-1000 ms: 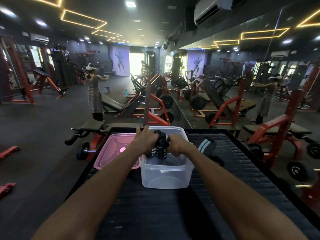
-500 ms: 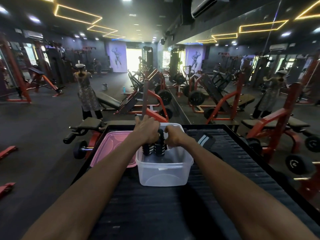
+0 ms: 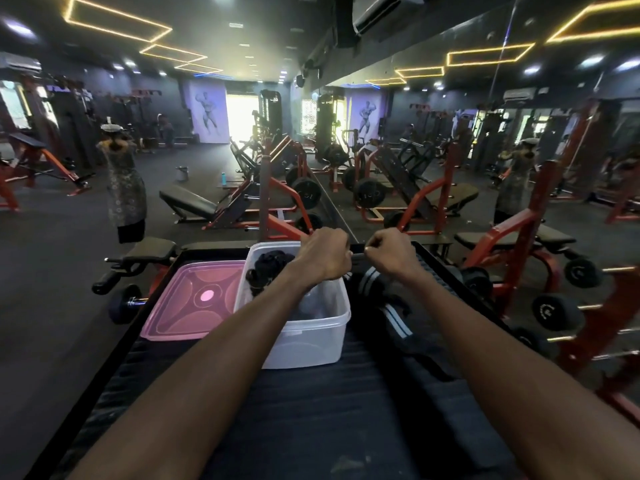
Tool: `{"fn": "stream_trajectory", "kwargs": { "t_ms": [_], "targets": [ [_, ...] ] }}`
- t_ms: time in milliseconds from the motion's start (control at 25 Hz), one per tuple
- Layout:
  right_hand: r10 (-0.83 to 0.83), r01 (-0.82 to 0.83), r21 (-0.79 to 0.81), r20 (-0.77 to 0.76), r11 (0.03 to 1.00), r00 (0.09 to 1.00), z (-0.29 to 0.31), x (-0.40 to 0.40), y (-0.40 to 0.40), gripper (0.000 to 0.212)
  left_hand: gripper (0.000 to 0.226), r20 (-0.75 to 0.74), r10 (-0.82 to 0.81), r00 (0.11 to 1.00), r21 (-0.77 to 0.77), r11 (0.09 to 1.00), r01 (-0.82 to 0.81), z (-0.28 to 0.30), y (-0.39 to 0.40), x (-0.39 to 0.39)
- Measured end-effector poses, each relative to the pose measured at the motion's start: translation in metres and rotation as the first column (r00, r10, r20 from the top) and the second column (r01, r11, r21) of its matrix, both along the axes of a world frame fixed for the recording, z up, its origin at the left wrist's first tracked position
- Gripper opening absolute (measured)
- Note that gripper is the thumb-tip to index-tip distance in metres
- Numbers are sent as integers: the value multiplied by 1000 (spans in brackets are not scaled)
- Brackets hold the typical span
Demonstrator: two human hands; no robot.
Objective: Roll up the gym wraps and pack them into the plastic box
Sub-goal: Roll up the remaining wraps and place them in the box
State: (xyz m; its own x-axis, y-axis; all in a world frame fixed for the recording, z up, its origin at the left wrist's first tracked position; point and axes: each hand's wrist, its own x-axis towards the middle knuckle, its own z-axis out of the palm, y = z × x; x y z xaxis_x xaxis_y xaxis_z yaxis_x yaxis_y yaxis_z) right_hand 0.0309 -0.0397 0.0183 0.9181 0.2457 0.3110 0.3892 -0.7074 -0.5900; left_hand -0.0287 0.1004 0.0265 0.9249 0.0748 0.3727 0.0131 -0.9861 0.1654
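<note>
Now both fists on wrap (taut)

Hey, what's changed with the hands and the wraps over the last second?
Both hands have moved right, off the box. The rolled wraps they held over it now lie inside the plastic box, let go. The left hand and right hand now pinch the end of another striped wrap beside the box, the strap stretched between them. The box and the pink lid stayed put.

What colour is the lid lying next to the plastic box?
Translucent pink lid, with a brighter pink spot at its centre; the head view shows it, left of the box.
</note>
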Motion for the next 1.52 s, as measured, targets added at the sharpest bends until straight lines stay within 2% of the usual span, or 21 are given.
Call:
{"fn": "stream_trajectory", "kwargs": {
  "t_ms": [200, 240, 360, 400, 480, 560, 680, 800, 880, 1000, 1120, 1200, 1280, 1360, 1400, 1480, 1520],
  "targets": [
    [-44, 50, 16, -261, 999, 964, -41, 26, -42, 13, 21, -64, -40, 997, -113, 993, 32, -9, -46, 17],
    [-41, 50, 20, -316, 999, 948, -50, 31, -45, 19, 20, -86, -39, 996, -110, 994, 29, -11, -54, 20],
    [-2, 80, 160, -438, 984, 899, -68, 39, -40, 60, 10, -194, -15, 981, -75, 997, 1, -20, -68, 25],
    [24, 74, 196, -460, 978, 888, -69, 38, -37, 67, 8, -219, -10, 976, -78, 997, -7, -23, -71, 26],
    [36, 83, 217, -496, 973, 868, -73, 37, -31, 69, 12, -242, 2, 970, -100, 995, -26, -27, -73, 26],
    [-6, 136, 228, -492, 964, 871, -75, 32, -29, 66, 17, -240, 18, 971, -143, 988, -53, -30, -72, 26],
    [-13, 179, 355, -423, 918, 906, -70, 27, -27, 30, 16, -206, 74, 976, -195, 974, -115, -31, -67, 23],
    [18, 173, 538, -331, 825, 943, -57, 32, -38, 21, 18, -151, 148, 977, -229, 957, -180, -34, -64, 25],
    [40, 117, 606, -239, 787, 970, -44, 40, -52, 19, 12, -139, 174, 975, -251, 946, -205, -37, -67, 26],
    [49, 35, 630, -115, 776, 992, -27, 51, -74, 14, 12, -222, 159, 962, -273, 937, -218, -43, -79, 29],
    [46, -4, 652, -47, 758, 998, -17, 60, -93, 19, 38, -364, 98, 926, -280, 937, -209, -57, -100, 35],
    [70, -1, 671, -75, 742, 995, -13, 66, -103, 19, 69, -435, 91, 896, -221, 954, -204, -69, -117, 35],
    [150, 24, 741, -168, 671, 974, -7, 69, -113, 13, 84, -510, 104, 854, -195, 953, -232, -82, -130, 35],
    [306, 40, 824, -254, 565, 917, -1, 67, -122, 6, 86, -535, 125, 836, -173, 952, -253, -92, -137, 33],
    [379, 40, 847, -279, 531, 883, 1, 66, -125, 14, 84, -523, 126, 843, -165, 955, -245, -95, -137, 32],
    [479, 22, 855, -312, 518, 820, 0, 65, -130, 29, 81, -519, 103, 849, -134, 971, -200, -97, -137, 27],
    [493, -5, 835, -320, 550, 809, -1, 64, -131, 36, 79, -535, 87, 840, -113, 978, -173, -97, -136, 24]
  ]
}}
